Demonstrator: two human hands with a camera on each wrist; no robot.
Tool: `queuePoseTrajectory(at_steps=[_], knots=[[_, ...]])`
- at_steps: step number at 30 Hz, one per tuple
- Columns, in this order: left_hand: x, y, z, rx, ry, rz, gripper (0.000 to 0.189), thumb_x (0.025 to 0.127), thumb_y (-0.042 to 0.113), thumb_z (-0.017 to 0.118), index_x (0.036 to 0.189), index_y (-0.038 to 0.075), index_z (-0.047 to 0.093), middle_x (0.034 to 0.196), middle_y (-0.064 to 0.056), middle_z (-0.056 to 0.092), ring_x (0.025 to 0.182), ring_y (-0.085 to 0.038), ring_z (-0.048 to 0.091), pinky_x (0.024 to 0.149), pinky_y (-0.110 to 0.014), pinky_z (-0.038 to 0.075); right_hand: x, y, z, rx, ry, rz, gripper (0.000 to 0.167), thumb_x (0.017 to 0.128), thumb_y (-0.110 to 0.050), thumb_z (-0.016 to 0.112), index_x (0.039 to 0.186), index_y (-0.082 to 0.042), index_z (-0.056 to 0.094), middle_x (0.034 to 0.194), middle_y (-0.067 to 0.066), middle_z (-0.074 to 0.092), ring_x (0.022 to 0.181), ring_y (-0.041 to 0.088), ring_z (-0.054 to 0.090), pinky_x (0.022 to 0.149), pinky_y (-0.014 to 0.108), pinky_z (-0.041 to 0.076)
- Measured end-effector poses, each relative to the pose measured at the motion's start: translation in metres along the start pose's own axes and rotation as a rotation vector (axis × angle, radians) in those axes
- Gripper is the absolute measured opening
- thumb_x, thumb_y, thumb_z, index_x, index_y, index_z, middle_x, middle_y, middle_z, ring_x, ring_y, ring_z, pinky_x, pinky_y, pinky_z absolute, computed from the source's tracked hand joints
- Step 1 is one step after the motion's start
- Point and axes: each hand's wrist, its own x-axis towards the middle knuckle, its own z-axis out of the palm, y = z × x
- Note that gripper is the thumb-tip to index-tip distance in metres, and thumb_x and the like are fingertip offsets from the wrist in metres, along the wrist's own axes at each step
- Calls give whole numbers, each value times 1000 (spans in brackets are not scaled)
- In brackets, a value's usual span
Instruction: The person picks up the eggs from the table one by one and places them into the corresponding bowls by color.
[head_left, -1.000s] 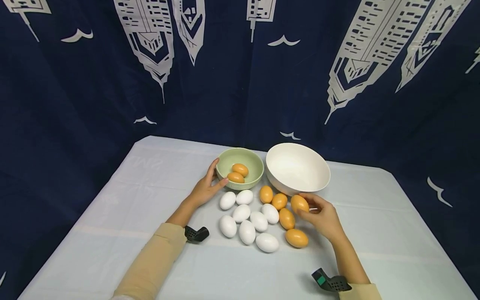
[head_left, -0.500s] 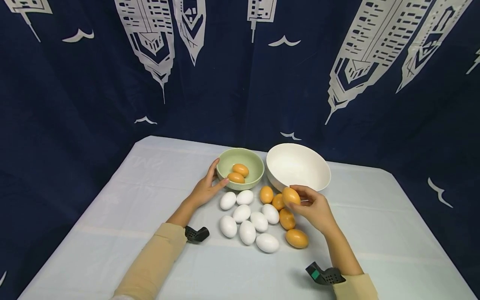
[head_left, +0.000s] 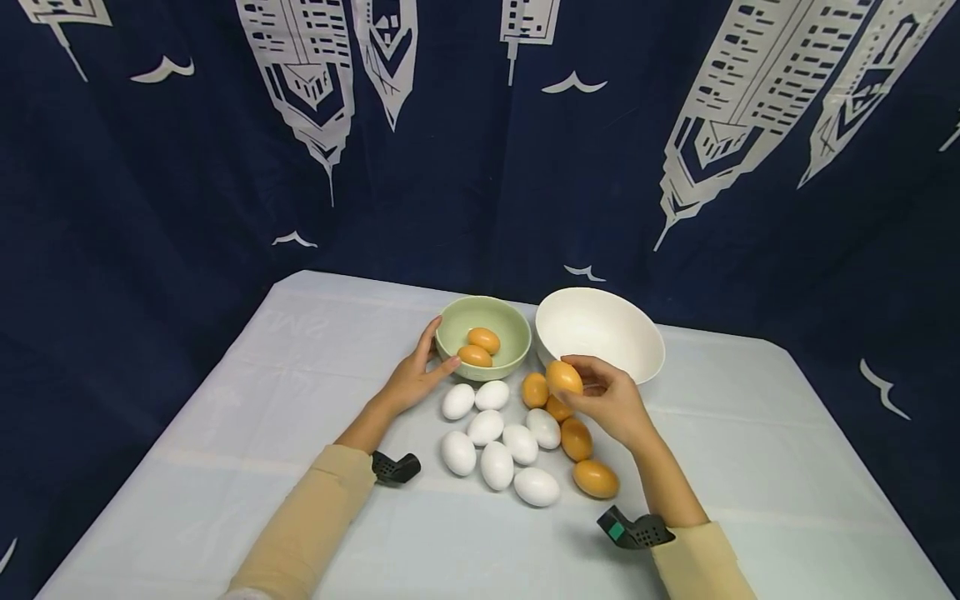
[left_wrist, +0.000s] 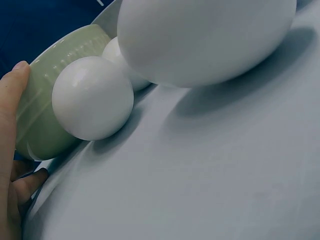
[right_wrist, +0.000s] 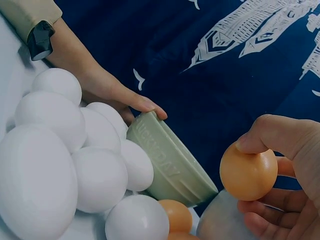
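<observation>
Left hand [head_left: 408, 381] cups while right hand [head_left: 612, 402] pinches.

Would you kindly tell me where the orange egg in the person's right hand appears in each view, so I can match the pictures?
Head: the held orange egg is right of and below centre, in the right hand.
Left wrist: not in this picture.
Right wrist: right of and below centre.
Shared landmark: the green bowl, which the left hand holds in all three views.

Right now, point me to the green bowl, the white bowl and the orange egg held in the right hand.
Green bowl [head_left: 493, 316]: head view, bare inner back wall.
White bowl [head_left: 600, 329]: head view, bare inside.
Held orange egg [right_wrist: 248, 173]: right wrist view, middle of its shell.
</observation>
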Motion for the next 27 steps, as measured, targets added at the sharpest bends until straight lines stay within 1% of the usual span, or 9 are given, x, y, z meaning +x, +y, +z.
queuePoseTrajectory(at_steps=[6, 13, 16, 20, 23, 24, 27], knots=[[1, -1, 0, -6, -2, 3, 82, 96, 48, 58, 157, 32, 6, 159, -11, 24, 134, -31, 43, 110, -54, 28, 11, -5, 7, 40, -31, -3, 45, 82, -4, 76, 126, 0, 62, 112, 17, 65, 95, 23, 60, 81, 24, 50], [1, -2, 0, -1, -5, 2, 81, 96, 49, 57, 157, 34, 6, 158, -11, 27, 134, -30, 43, 110, -54, 28, 27, -9, 16, 32, -72, 8, 45, 83, -7, 76, 126, -1, 63, 115, 17, 66, 97, 24, 60, 82, 24, 50], [1, -1, 0, 5, -3, 2, 81, 96, 48, 57, 157, 34, 5, 158, -11, 27, 134, -30, 43, 110, -54, 28, 33, -10, 21, 20, -85, 9, 46, 83, -7, 76, 126, -1, 63, 115, 17, 66, 98, 25, 61, 83, 26, 50], [0, 0, -1, 9, -1, -6, 81, 96, 48, 58, 157, 35, 6, 158, -11, 27, 134, -29, 43, 110, -54, 28, 41, -13, 28, 5, -99, 0, 46, 82, -8, 76, 125, -1, 63, 114, 16, 66, 98, 26, 61, 85, 32, 50], [0, 0, -1, 10, 0, -10, 81, 96, 48, 58, 156, 35, 6, 158, -10, 26, 134, -30, 43, 110, -54, 28, 46, -14, 34, 12, -112, -1, 46, 82, -10, 77, 125, -1, 63, 114, 16, 66, 97, 27, 62, 86, 36, 50], [0, 0, -1, 11, 0, -11, 81, 96, 49, 58, 156, 35, 6, 158, -10, 27, 134, -30, 44, 110, -54, 28, 47, -18, 36, 20, -116, 1, 46, 82, -9, 77, 125, 1, 63, 114, 17, 66, 97, 29, 62, 85, 37, 50], [1, 0, -1, 13, 2, -11, 81, 95, 49, 58, 156, 35, 7, 158, -10, 27, 134, -30, 44, 110, -55, 28, 51, -20, 41, 30, -122, 4, 46, 82, -8, 77, 125, 1, 62, 115, 18, 65, 96, 30, 61, 84, 36, 51]])
